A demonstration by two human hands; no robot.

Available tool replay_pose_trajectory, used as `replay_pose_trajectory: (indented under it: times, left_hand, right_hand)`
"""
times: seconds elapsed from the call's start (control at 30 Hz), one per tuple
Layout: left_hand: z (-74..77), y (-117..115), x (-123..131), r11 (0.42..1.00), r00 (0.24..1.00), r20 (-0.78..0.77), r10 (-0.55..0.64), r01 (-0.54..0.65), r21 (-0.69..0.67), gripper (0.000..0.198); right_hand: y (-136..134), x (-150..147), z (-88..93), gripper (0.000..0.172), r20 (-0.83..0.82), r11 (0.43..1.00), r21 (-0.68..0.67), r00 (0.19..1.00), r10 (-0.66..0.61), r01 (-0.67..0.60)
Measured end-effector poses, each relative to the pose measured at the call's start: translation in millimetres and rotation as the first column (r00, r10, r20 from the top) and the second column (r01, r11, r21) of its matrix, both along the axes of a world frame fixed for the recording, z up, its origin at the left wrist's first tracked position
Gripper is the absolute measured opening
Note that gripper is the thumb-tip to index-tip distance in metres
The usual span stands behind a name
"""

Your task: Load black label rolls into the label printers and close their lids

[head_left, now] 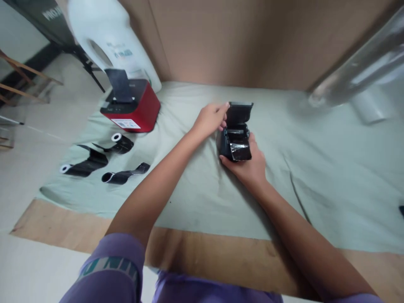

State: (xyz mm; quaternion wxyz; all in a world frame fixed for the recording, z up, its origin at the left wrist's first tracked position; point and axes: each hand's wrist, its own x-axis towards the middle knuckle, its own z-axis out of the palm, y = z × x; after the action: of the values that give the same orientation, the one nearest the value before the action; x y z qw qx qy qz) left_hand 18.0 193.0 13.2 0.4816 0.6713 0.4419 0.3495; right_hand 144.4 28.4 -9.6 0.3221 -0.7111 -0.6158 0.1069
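A small black printer (pixel 237 134) with its lid raised sits on a pale green cloth (pixel 195 185). Glossy black ribbon shows in its open bay. My left hand (pixel 211 120) is at the printer's left side, fingers curled against the raised lid. My right hand (pixel 249 166) cups the printer's near right side, fingers wrapped round its body.
A red and black printer (pixel 132 107) with its lid up stands at the back left. Three black ribbon rolls (pixel 104 162) lie in front of it. A white plastic jug (pixel 107 38) stands behind. A cardboard wall (pixel 236 42) backs the cloth. A clear film roll (pixel 362 67) leans at right.
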Motion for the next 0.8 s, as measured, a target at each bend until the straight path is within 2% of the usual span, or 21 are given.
replay_pose_trajectory:
  times: [0.03,0.1,0.2,0.3,0.37,0.5,0.57,0.63,0.67,0.7,0.8]
  left_hand:
    - [4.5,-1.9,2.3,1.000,1.000,-0.017,-0.003,0.003,0.012,0.035]
    - [11.2,-7.1,3.8,0.992,0.998,-0.069,-0.009,0.018,0.124,0.027]
    - [20.7,-15.3,3.9,0.940,0.953,-0.289,-0.090,0.178,0.291,0.009]
    - [34.3,-21.1,13.3,0.909,0.838,-0.519,-0.168,0.336,0.248,0.012]
    - [44.1,-23.3,26.6,0.904,0.760,-0.633,-0.149,0.365,0.225,0.018]
    - [58.6,-23.6,53.2,0.920,0.545,-0.826,-0.148,0.383,0.088,0.023]
    - [63.3,-22.9,57.5,0.887,0.438,-0.884,-0.162,0.457,0.064,0.028]
    - [67.2,-23.5,53.5,0.822,0.380,-0.916,-0.125,0.557,0.119,0.031]
    - [69.0,-24.8,48.8,0.795,0.385,-0.918,-0.100,0.585,0.159,0.030]
    - [70.6,-26.8,42.4,0.784,0.424,-0.902,-0.078,0.585,0.206,0.029]
    - [73.0,-38.2,14.0,0.831,0.628,-0.777,-0.036,0.451,0.326,0.028]
  right_hand:
    - [0.1,-0.2,1.3,0.093,-0.018,1.000,-0.004,1.000,-0.015,0.015]
    - [0.5,-0.5,3.6,0.092,-0.044,0.999,-0.011,0.998,-0.036,0.035]
    - [1.3,-0.7,5.5,0.092,-0.055,0.999,-0.019,0.998,-0.041,0.040]
    - [1.7,-0.9,6.1,0.092,-0.038,0.998,-0.038,0.998,-0.052,0.050]
    - [1.7,-1.3,6.2,0.092,-0.002,0.997,-0.048,0.999,-0.054,0.054]
    - [1.2,-2.3,7.2,0.090,0.041,0.997,-0.057,0.997,-0.058,0.061]
    - [0.7,-2.4,7.9,0.088,0.038,0.997,-0.053,0.998,-0.052,0.053]
    - [-0.2,-2.0,8.0,0.086,0.033,0.998,-0.050,0.998,-0.044,0.046]
    - [-0.6,-1.6,7.7,0.086,0.030,0.998,-0.050,0.999,-0.041,0.043]
    - [-1.1,-1.1,7.0,0.086,0.025,0.998,-0.047,0.999,-0.039,0.040]
    - [-1.6,0.0,4.1,0.086,-0.011,1.000,-0.015,1.000,-0.016,0.016]
